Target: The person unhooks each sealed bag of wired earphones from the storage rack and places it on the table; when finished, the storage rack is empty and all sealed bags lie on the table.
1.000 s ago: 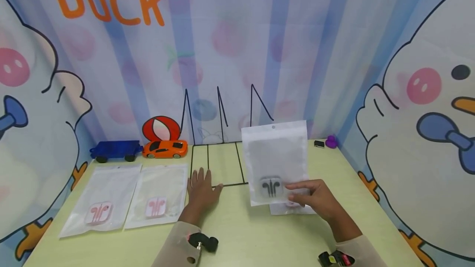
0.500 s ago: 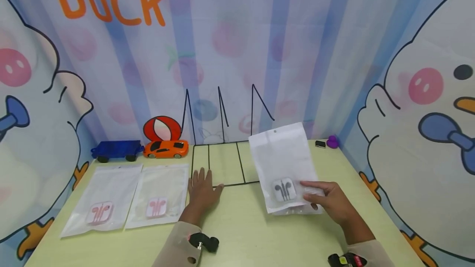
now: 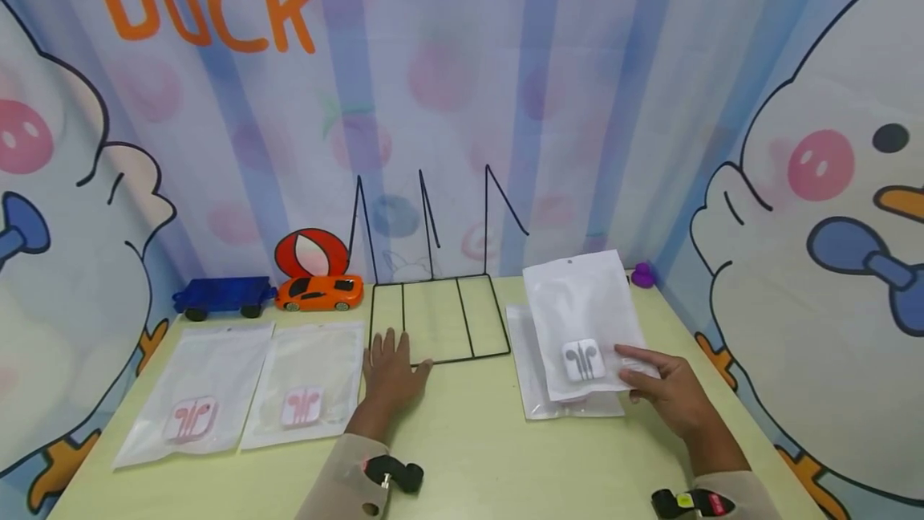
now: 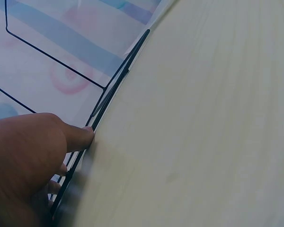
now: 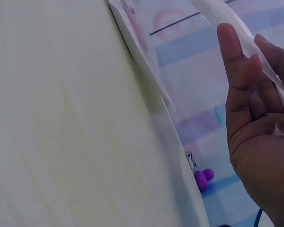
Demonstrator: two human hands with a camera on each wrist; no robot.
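My right hand (image 3: 674, 392) pinches the lower right edge of a white zip pouch (image 3: 577, 295) between thumb and fingers. Grey earphones in a square clear case (image 3: 583, 360) show through its front. The pouch is raised at a tilt over another earphone pouch (image 3: 530, 375) on the table, covering most of it. In the right wrist view the held pouch (image 5: 234, 23) passes edge-on between the fingers. My left hand (image 3: 392, 371) rests with straight fingers at the front left of a black wire rack (image 3: 471, 331); its thumb (image 4: 80, 138) touches the front bar.
Two white pouches with pink earphones, an outer one (image 3: 216, 359) and an inner one (image 3: 325, 359), lie on the left. Behind them stand a blue toy wagon (image 3: 224, 295), an orange toy car (image 3: 320, 293) and a red-and-white ball shape (image 3: 289, 251). A small purple object (image 3: 642, 274) sits back right.
My right hand has carried the grey-earphone pouch rightward and lowered it, uncovering the rack's right side and part of the pouch underneath. My left hand stays in place.
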